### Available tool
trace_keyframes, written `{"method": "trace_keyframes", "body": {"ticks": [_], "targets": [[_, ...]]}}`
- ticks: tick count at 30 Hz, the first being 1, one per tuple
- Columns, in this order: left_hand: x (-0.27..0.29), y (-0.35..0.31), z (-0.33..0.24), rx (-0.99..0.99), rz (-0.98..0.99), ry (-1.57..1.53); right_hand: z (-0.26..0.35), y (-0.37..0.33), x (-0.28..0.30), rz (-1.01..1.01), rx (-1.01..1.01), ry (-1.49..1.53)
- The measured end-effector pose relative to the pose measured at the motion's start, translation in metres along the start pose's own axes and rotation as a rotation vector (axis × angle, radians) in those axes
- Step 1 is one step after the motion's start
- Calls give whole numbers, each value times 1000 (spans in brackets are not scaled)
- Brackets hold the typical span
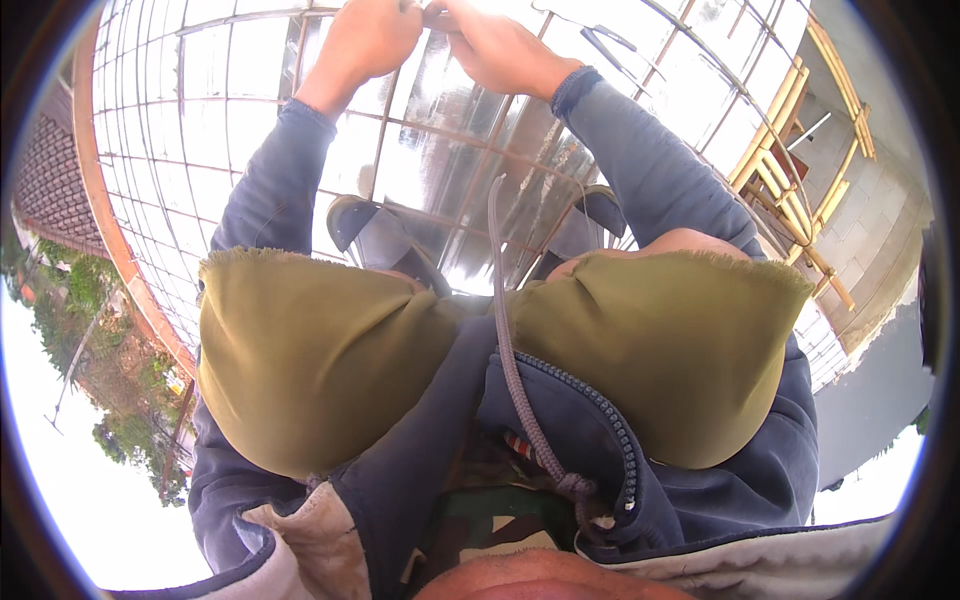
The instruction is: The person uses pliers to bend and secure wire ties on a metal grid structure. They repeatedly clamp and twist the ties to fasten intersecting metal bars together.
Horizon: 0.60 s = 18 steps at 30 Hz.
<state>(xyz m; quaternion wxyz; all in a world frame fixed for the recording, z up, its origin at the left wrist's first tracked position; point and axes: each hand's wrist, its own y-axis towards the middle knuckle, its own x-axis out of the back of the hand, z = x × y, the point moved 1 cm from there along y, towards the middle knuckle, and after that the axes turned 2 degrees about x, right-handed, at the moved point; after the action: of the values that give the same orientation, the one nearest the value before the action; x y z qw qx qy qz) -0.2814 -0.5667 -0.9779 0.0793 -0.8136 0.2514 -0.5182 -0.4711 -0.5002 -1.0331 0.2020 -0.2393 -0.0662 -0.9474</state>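
Observation:
My left hand (378, 38) and my right hand (500, 46) come together at the top edge of the head view, above a grid of thin steel bars (440, 131). Both have curled fingers, with the fingertips almost touching at a bar. Whatever is pinched between them is too small or hidden to make out. Just right of my right hand, a slim tool with two dark handles (612, 52) lies on the grid. Shiny sheet metal (435, 170) shows beneath the bars.
My shoes (352, 222) stand on the grid, knees bent in olive trousers (320, 360). An orange-brown edge (112, 235) bounds the deck on the left, with roof tiles (62, 185) and trees beyond. Bamboo poles (800, 190) stand by a grey block wall (880, 200) at right.

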Motion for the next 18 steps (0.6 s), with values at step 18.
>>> {"method": "trace_keyframes", "body": {"ticks": [18], "targets": [[-21,-41,-18,27,-109,-1,14,-31,64,-157,-57,-69]]}}
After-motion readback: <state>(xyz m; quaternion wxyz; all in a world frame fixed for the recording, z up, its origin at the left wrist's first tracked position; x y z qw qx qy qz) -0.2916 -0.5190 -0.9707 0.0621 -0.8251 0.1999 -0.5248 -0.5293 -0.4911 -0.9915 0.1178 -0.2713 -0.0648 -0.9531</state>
